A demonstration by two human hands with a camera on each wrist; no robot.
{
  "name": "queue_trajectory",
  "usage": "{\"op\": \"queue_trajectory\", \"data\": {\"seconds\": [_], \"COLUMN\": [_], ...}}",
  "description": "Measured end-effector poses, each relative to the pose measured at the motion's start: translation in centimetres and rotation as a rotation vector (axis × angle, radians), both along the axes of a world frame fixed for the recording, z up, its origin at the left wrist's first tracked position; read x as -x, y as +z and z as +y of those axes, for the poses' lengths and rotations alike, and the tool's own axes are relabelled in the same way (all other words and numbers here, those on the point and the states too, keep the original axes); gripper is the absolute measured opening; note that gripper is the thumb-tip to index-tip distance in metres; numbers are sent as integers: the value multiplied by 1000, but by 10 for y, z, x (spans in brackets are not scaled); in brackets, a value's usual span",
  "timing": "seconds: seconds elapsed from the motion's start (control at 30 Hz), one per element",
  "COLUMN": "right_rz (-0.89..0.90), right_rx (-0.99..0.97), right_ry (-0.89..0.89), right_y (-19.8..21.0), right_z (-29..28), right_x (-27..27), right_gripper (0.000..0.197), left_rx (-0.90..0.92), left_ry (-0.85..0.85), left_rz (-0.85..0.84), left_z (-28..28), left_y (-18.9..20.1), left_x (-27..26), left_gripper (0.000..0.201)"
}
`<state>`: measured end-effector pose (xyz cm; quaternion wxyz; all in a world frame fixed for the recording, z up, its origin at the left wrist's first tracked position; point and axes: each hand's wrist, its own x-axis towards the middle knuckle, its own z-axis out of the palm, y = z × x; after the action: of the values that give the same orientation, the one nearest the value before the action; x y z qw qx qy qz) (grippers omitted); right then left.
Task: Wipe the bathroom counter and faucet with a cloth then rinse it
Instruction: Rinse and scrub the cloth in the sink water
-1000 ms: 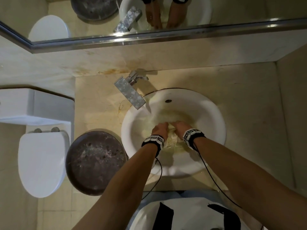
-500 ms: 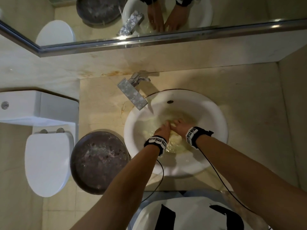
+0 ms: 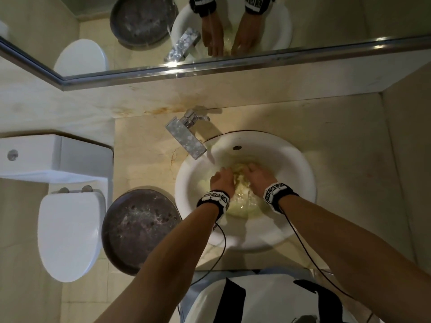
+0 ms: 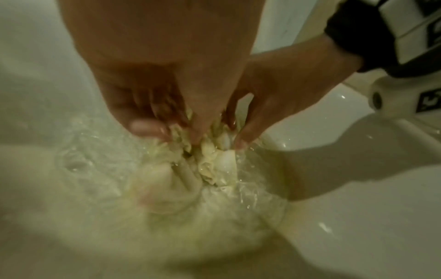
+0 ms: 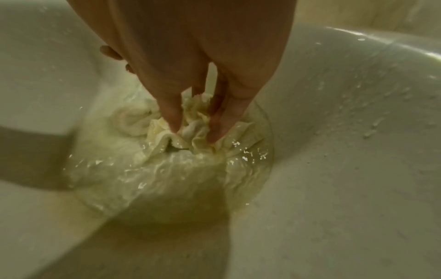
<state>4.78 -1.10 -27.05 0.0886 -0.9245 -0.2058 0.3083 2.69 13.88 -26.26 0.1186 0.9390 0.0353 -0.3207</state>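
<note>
A pale yellow cloth lies soaked and bunched in shallow water at the bottom of the white sink. My left hand digs curled fingers into the cloth, seen up close as the left hand. My right hand sits beside it and pinches a raised fold of the cloth in the right wrist view, where the right hand fills the top. The two hands touch over the cloth. A chrome faucet stands at the sink's upper left, with a thin stream falling from it.
Beige marble counter surrounds the sink. A dark round basin sits at the counter's left edge, with a white toilet beyond it. A mirror runs along the back wall. Wrist cables hang toward my body.
Both hands stayed in the sink working the cloth. Their fingers have stretched a little farther toward the faucet side, and the cloth between the wrists has shifted.
</note>
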Motion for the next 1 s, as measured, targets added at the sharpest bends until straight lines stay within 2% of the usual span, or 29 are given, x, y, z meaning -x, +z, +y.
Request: {"op": "queue_trajectory", "data": {"seconds": [0.1, 0.2, 0.23, 0.3, 0.37, 0.43, 0.5, 0.6, 0.67, 0.73, 0.77, 0.83, 0.87, 0.9, 1.0], "right_rz": [170, 191, 208, 247, 200, 140, 163, 227, 332, 347, 352, 331, 308, 289, 191], "right_rx": [37, 78, 90, 102, 110, 121, 120, 87, 134, 156, 148, 148, 172, 168, 106], "right_ry": [56, 100, 106, 85, 38, 64, 49, -76, -111, -106, -97, -49, -24, -25, 13], "right_y": [-3, -14, -15, -10, -5, 2, 11, -39, -67, -87, -80, -41, -53, -43, 6], "right_z": [2, 7, 9, 13, 13, 15, 16, 12, 12, 12, 12, 15, 11, 11, 20], "right_x": [9, 14, 12, 6, -5, -11, -7, -6, -10, -11, -9, -2, 1, 4, 13], "right_gripper": [63, 82, 81, 68, 62, 74, 83, 90, 107, 101, 99, 110, 112, 108, 79], "left_rx": [94, 77, 62, 26, -14, -56, -86, -113, -178, -278, -315, -368, -379, -385, -400], "left_ry": [-9, -83, -110, -178, -254, -288, -308, -282, -266, -259, -270, -317, -352, -383, -438], "left_rz": [192, 304, 322, 336, 249, 72, -145, -416, -524, -471, -411, -334, -333, -345, -380], "left_z": [-8, -12, -13, -13, -12, -8, -3, 5, 14, 26, 32, 42, 46, 50, 55], "left_y": [-8, -7, -4, 12, 35, 67, 100, 135, 145, 146, 144, 136, 134, 133, 134], "left_x": [11, 19, 19, 15, 3, -10, -25, -55, -79, -97, -102, -105, -103, -100, -93], "left_gripper": [43, 66, 66, 53, 39, 30, 24, 32, 51, 65, 66, 56, 51, 48, 41]}}
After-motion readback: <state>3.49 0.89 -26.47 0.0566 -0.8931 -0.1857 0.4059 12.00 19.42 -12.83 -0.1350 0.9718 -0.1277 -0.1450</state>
